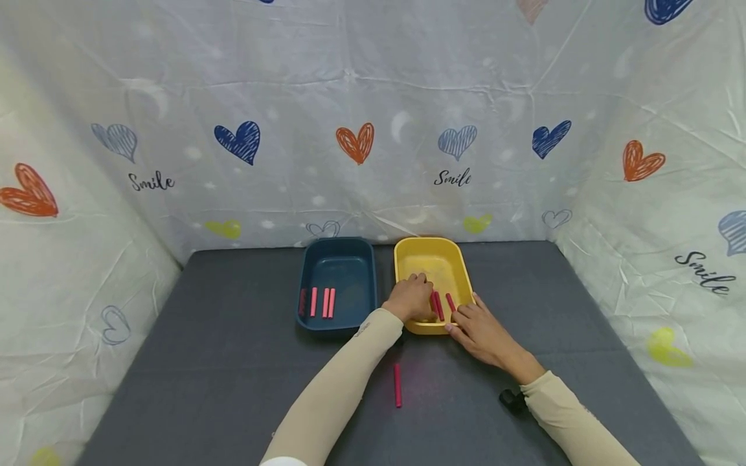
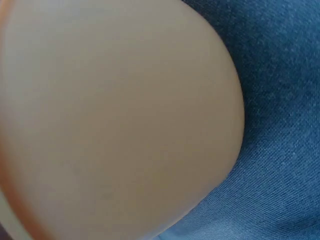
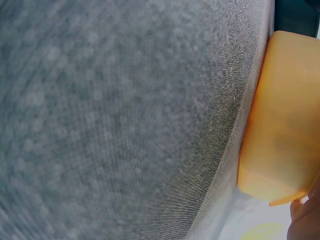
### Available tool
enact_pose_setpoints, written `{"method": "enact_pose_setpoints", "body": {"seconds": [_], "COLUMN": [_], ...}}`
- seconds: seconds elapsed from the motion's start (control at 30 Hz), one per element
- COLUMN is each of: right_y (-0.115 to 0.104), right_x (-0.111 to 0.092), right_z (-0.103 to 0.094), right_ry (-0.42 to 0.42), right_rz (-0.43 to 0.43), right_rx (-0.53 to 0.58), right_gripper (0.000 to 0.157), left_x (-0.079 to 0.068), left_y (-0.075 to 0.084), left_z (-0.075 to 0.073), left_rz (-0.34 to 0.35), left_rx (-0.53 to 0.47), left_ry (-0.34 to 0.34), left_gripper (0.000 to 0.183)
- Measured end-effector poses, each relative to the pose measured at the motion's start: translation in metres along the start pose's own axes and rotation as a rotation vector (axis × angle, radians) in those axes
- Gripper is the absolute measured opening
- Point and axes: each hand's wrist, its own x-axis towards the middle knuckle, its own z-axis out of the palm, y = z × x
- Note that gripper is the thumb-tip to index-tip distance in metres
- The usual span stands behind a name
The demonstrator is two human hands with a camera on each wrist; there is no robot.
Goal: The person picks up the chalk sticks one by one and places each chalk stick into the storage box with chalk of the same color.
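Note:
My left hand [image 1: 415, 298] reaches into the yellow tray [image 1: 436, 329] near its left side, fingers bent down. Slim dark pink sticks [image 1: 440, 305] lie in that tray, one right beside the left fingers; whether they pinch a stick is hidden. My right hand [image 1: 482, 334] grips the same tray's front right corner, thumb at the front rim and a finger along the outer right side. In the right wrist view the tray's yellow outer wall [image 3: 280, 120] and part of the right hand [image 3: 305, 220] show. Only the left sleeve [image 2: 120, 120] fills the left wrist view.
A dark blue tray [image 1: 337, 327] stands left of the yellow one, with pink sticks [image 1: 329, 303] inside. Another pink stick [image 1: 397, 386] lies on the grey tabletop [image 1: 233, 362] in front. A printed curtain [image 1: 350, 97] encloses the table's back and sides. A black object [image 1: 512, 401] sits by the right forearm.

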Motion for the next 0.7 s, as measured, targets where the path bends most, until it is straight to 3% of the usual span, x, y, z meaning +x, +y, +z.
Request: {"method": "enact_pose_setpoints", "body": {"seconds": [0.33,0.7], "right_y": [0.0012,0.0018], "right_x": [-0.0009,-0.0002], "right_z": [0.0028,0.0024], "right_ry": [0.020,0.030], "right_rz": [-0.007,-0.012], "right_rx": [0.015,0.010], "right_gripper": [0.021,0.020], "left_x": [0.0011,0.0024], "left_y": [0.0013,0.0001], "left_z": [0.0045,0.0044], "left_rz": [0.009,0.021], "left_rx": [0.088,0.054], "left_ry": [-0.020,-0.003], "left_gripper": [0.055,0.062]}}
